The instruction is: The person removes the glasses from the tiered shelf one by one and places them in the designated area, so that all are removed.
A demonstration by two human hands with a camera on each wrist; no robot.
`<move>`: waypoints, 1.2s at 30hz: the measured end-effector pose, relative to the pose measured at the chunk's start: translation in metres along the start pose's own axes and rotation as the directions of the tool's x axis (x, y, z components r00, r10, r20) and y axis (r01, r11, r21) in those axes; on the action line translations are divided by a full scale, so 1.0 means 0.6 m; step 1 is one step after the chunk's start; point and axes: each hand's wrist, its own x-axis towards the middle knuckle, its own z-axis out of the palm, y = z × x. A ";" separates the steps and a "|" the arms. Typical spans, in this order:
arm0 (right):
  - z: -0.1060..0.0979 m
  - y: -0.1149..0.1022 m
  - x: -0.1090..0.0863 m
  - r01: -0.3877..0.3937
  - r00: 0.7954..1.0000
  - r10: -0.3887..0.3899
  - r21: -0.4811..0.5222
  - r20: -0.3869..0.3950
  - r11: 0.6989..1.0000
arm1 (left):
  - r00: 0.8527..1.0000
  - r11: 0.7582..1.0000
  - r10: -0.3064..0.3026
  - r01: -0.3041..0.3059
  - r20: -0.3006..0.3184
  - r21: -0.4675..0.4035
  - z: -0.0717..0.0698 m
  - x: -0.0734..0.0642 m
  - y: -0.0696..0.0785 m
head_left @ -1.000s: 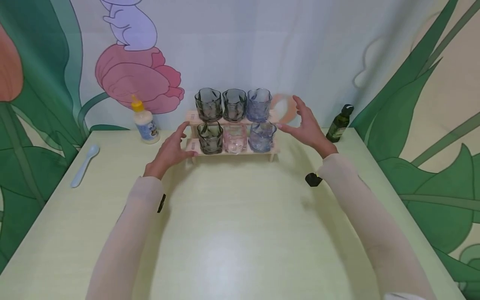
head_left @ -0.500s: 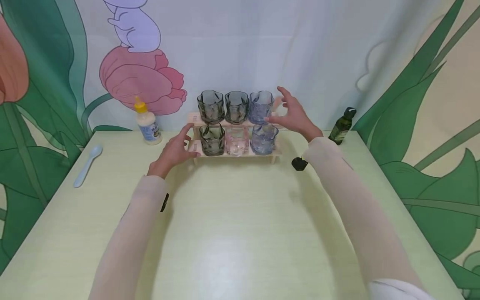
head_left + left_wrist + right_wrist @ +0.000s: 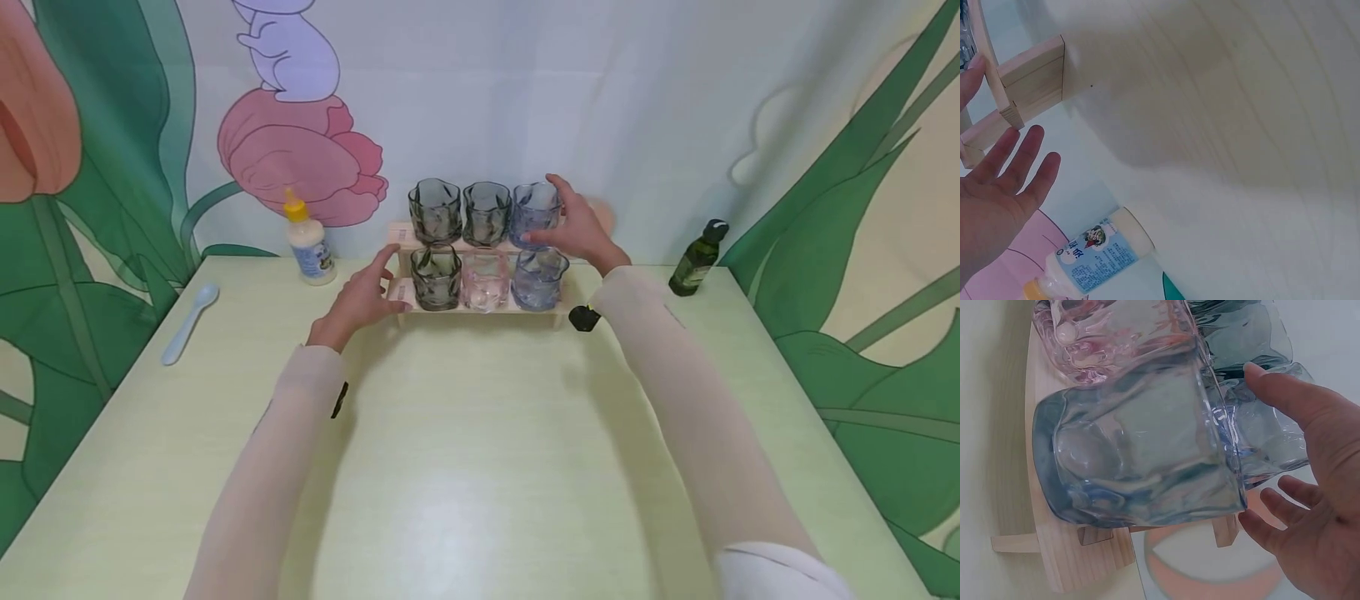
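A two-tier wooden rack (image 3: 402, 236) stands at the back of the table with glasses on both tiers. On the upper tier are two grey glasses (image 3: 435, 212) and a blue glass (image 3: 529, 215). The lower tier bears a green-grey glass (image 3: 435, 282), a pink glass (image 3: 486, 287) and another blue glass (image 3: 537, 287). My right hand (image 3: 579, 229) is around the upper blue glass, thumb across its front and index finger at its far right rim. My left hand (image 3: 360, 296) touches the rack's left end, its fingers (image 3: 1027, 156) nearly straight and spread.
A white bottle with a yellow cap (image 3: 311, 250) stands left of the rack. Further left lies a light blue spoon (image 3: 189, 325). A dark green bottle (image 3: 697, 260) stands on the right, near a patterned curtain (image 3: 637, 100) behind the table.
My right hand has moved left from beside the rack to the upper blue glass and come around it. The left hand stays at the rack's left end. The head view has shifted slightly.
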 end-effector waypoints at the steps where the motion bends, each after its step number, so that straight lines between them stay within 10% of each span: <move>1: 0.001 -0.001 0.001 -0.001 1.000 0.001 -0.005 -0.001 1.000 | 1.000 1.000 0.001 -0.001 0.002 0.000 0.000 0.000 0.000; 36: 0.015 -0.013 0.029 -0.083 0.996 0.084 -0.015 0.031 0.996 | 1.000 1.000 0.011 -0.011 -0.008 0.016 0.002 -0.003 -0.006</move>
